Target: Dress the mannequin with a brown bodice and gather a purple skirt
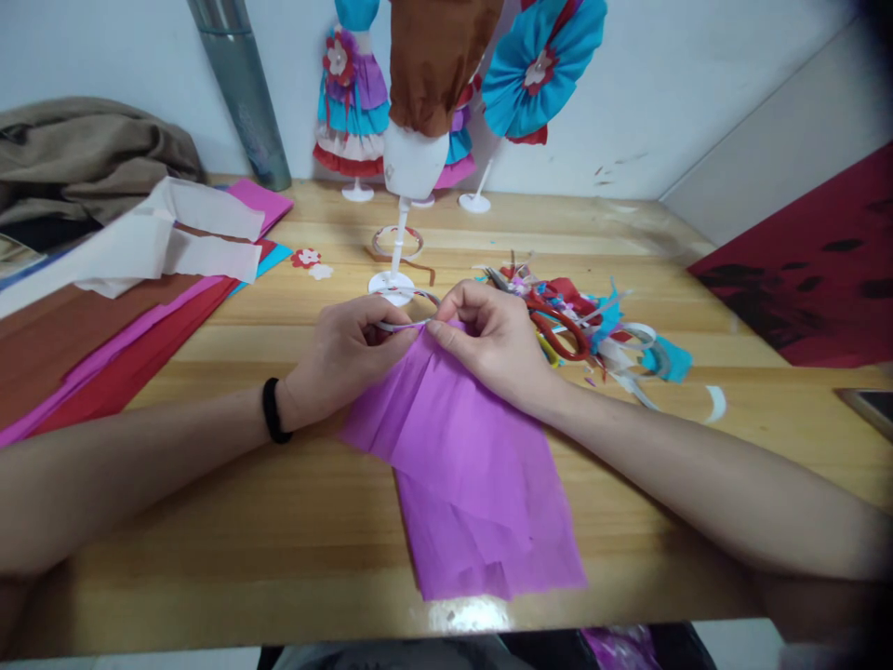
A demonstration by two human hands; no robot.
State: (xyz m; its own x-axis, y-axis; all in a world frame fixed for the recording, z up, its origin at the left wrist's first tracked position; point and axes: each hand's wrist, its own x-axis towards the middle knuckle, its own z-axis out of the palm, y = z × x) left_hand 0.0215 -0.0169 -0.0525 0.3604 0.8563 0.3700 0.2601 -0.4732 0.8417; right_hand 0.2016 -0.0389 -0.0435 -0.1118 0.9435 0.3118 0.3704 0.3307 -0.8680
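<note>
Purple crepe paper hangs in pleats over the table's front part, its top edge gathered against a thin white ring. My left hand is closed on the ring and the paper's gathered edge, with a black band at the wrist. Close beside it, my right hand pinches the pleats at the ring's right side. Behind the hands stands a white dress form with brown paper round its upper part; its round base lies just beyond the ring.
Coloured paper sheets cover the table's left. Red-handled scissors lie among scraps and tape right of centre. A bottle, a small paper dress and a blue paper fan stand at the back. A dark device lies far right.
</note>
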